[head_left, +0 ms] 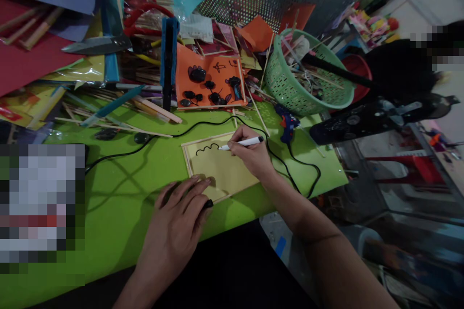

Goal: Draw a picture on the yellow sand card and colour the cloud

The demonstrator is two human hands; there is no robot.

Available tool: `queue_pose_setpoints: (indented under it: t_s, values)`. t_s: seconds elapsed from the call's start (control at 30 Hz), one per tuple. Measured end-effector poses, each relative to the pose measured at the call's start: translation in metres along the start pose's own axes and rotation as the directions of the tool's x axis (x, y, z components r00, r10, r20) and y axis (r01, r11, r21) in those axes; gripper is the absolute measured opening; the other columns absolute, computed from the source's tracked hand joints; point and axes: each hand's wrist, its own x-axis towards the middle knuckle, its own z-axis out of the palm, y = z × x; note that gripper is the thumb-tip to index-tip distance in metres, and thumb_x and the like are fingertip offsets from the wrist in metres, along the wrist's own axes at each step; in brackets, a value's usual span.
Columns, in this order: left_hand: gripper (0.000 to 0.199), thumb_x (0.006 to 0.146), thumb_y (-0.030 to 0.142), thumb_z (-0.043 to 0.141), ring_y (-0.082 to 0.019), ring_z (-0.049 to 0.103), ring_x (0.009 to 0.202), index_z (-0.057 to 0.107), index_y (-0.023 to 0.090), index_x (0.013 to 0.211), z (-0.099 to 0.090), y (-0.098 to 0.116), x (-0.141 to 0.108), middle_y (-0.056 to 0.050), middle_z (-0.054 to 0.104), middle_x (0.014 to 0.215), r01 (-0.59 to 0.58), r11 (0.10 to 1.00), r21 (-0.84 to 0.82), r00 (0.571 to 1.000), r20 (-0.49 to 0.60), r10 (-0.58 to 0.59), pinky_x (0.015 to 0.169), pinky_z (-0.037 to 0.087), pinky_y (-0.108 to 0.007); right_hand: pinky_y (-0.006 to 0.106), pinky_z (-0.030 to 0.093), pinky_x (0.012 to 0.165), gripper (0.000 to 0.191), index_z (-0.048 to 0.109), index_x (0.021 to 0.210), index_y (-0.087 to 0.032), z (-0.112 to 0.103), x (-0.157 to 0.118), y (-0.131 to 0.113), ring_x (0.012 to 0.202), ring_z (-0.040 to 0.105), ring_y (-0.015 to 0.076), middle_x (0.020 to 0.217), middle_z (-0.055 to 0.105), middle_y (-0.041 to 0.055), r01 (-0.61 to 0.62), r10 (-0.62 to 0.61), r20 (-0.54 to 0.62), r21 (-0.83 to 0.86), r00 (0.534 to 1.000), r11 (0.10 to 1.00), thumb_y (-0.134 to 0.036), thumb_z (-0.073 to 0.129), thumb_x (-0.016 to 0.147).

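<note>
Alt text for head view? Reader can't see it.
A person's right hand holds a white marker to a wavy black line on a stick-edged yellow card; the left hand rests on its left edge, pinching a black cap. Beyond are an orange card, glue gun and green basket.

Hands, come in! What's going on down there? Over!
Right hand gripping marker, tip at wavy line on yellow card. Left hand on card's near left corner, with black cap. Cord close behind card.
</note>
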Motion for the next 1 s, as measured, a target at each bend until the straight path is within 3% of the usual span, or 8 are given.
queue_pose_setpoints:
  t_s: [1.0]
  values:
    - [0.018,0.103,0.020,0.051,-0.030,0.059,0.137,0.062,0.026,0.115,0.0010,-0.0013,-0.0012,-0.003,0.068,0.146,-0.012,1.000,0.005,1.000,0.000,0.012,0.108,0.041,-0.055,0.029,0.036,0.060,0.013,0.054,0.069,-0.024,-0.0005,0.0005,0.0019,0.061,0.048,0.0127,0.064,0.054,-0.0051,0.014,-0.014,-0.004,-0.013,1.000,1.000,-0.026,0.065,0.076]
